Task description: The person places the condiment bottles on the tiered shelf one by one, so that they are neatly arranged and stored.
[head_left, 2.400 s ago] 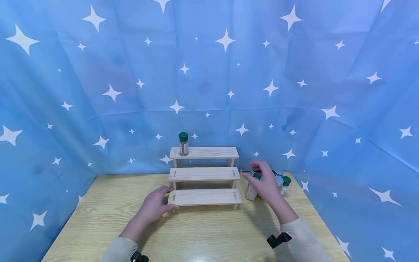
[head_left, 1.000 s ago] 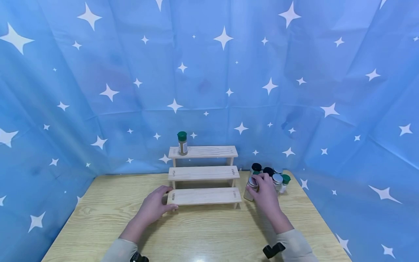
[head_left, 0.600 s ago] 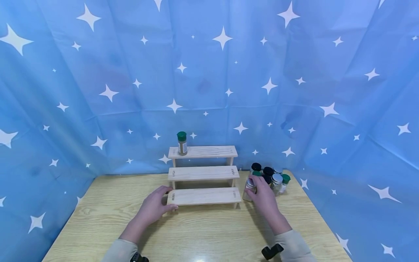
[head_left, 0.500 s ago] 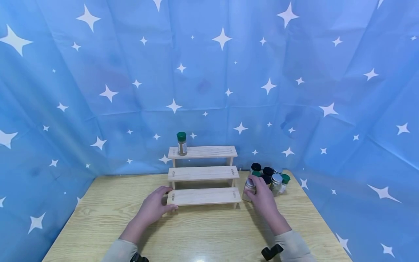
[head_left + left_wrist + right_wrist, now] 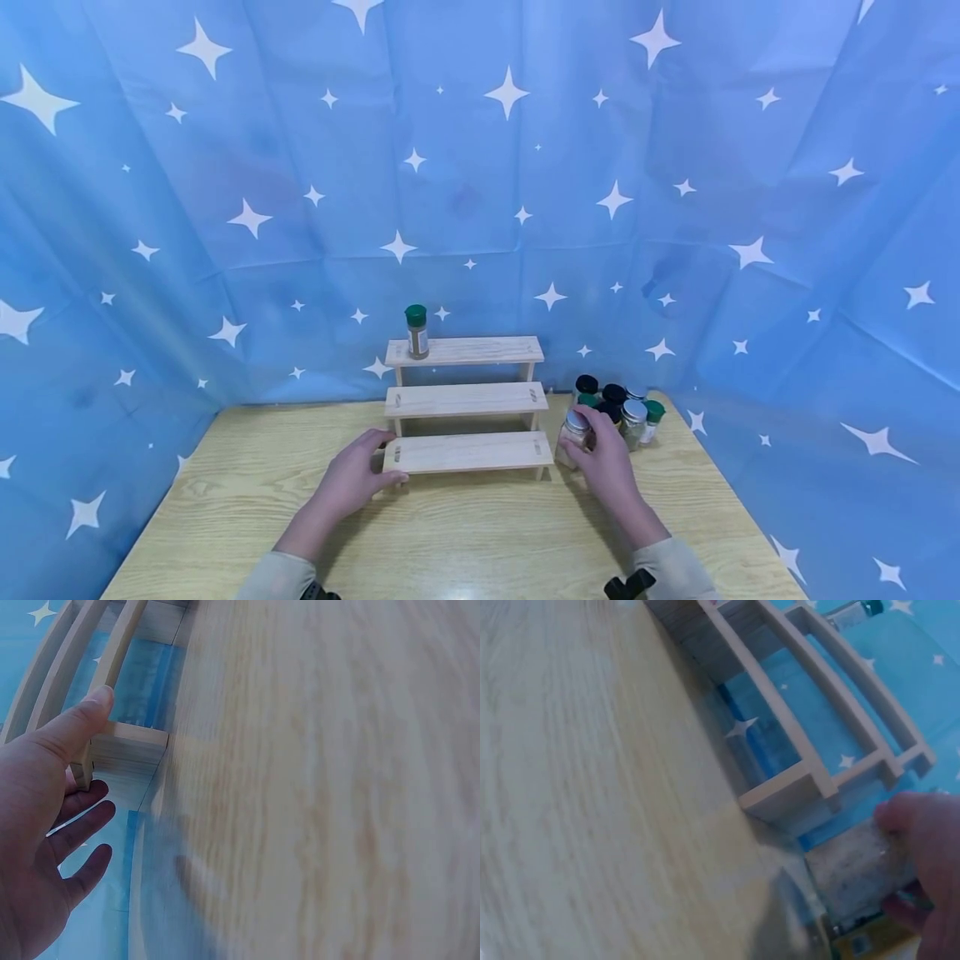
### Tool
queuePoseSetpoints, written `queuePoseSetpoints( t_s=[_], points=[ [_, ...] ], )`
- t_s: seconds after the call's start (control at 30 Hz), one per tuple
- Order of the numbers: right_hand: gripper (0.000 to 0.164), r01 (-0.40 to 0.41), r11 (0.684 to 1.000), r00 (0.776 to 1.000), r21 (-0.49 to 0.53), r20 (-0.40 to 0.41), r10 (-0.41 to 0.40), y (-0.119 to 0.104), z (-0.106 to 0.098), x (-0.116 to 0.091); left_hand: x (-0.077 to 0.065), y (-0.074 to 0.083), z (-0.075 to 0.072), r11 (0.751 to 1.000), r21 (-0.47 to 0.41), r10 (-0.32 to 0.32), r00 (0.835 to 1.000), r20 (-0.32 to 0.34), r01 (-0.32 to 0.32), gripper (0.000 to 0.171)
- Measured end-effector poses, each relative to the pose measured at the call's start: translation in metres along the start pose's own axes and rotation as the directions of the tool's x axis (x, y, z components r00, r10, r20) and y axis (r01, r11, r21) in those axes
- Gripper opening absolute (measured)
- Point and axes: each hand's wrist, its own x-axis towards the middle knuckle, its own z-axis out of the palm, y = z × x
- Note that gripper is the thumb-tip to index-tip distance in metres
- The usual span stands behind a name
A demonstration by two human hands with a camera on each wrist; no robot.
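A three-tier wooden display rack [image 5: 467,400] stands on the table. My left hand [image 5: 351,479] grips the left end of its lowest shelf, thumb along the front; in the left wrist view the other fingers spread below the shelf end [image 5: 81,771]. Right of the rack, my right hand [image 5: 606,457] holds a clear spice jar [image 5: 576,423] with a silver lid. The right wrist view shows pale contents in this jar [image 5: 855,874], thumb and fingers around it. On the top shelf, at the left, stands a green-capped spice jar [image 5: 417,333].
Several more spice jars cluster behind and right of my right hand, among them a black-capped jar [image 5: 587,385], a silver-lidded jar [image 5: 633,421] and a green-capped jar [image 5: 652,419]. A blue star-print curtain [image 5: 480,183] borders the wood-grain table [image 5: 450,533].
My right hand has come down from above the jars and taken hold of the silver-lidded one, shifting it slightly leftward. My left hand has stayed on the rack.
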Motion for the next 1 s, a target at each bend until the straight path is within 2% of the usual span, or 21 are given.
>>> queuePoseSetpoints(
  t_s=[0.23, 0.43, 0.67, 0.83, 1.0],
  points=[
    [0.069, 0.053, 0.998, 0.998, 0.042, -0.042, -0.051, -0.016, -0.017, 0.014, -0.001, -0.001, 0.0, 1.0, 0.003, -0.002, 1.0, -0.004, 0.002, 0.076],
    [0.065, 0.129, 0.988, 0.992, 0.083, -0.018, -0.128, -0.033, -0.033, 0.031, -0.002, -0.001, 0.0, 1.0, -0.004, 0.001, 1.0, -0.002, -0.001, 0.077],
    [0.064, 0.164, 0.977, 0.985, 0.133, 0.024, -0.169, -0.061, -0.049, 0.052, -0.001, -0.003, 0.001, 1.0, 0.0, -0.003, 1.0, -0.005, 0.003, 0.078],
    [0.064, 0.203, 0.962, 0.976, 0.184, 0.036, -0.213, -0.083, -0.053, 0.071, -0.001, -0.003, 0.002, 1.0, 0.0, 0.008, 1.0, -0.008, -0.008, 0.078],
    [0.064, 0.236, 0.946, 0.966, 0.224, 0.054, -0.254, -0.104, -0.048, 0.092, 0.0, -0.004, 0.002, 1.0, -0.002, 0.013, 1.0, -0.006, -0.013, 0.079]
  ],
)
